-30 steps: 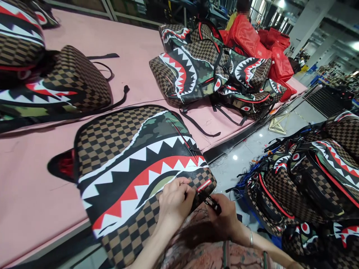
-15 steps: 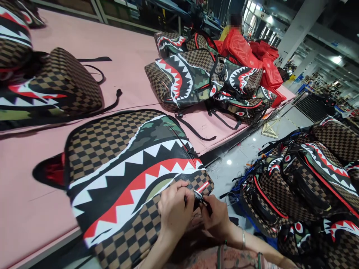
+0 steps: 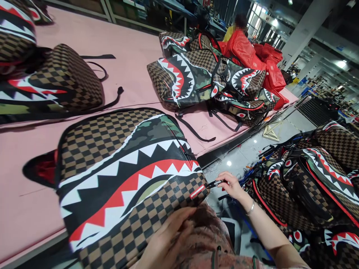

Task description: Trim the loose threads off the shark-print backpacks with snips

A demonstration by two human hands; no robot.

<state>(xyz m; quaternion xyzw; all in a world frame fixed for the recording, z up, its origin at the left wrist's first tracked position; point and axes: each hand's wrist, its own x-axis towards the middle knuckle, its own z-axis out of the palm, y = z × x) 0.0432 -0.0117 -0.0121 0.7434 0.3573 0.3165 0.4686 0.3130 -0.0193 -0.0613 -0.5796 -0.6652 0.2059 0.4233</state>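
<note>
A backpack point(image 3: 92, 138) with brown-and-black checks and a printed shark mouth lies across the near table edge. At its right corner is a small red label point(image 3: 197, 192) with white lettering. Just past that corner, my right hand point(image 3: 231, 185) pinches a thin black two-strand piece point(image 3: 214, 184); I cannot tell whether it is a zip pull or a small tool. My left hand point(image 3: 171, 233), slightly blurred, lies along the backpack's near edge with its fingers stretched out. Thin dark cords point(image 3: 183, 148) hang on the backpack's far right side.
Several similar bags point(image 3: 182, 80) and red bags point(image 3: 244, 50) are heaped farther along the pink table point(image 3: 131, 71). More bags stand at the left point(image 3: 75, 80). To my right, below the table, is another pile of bags point(image 3: 305, 186). A person in yellow point(image 3: 228, 33) is at the far end.
My hands were together at the backpack's right corner; they have parted. My right hand moved outward with the black piece, and my left came down toward me. The red label is uncovered.
</note>
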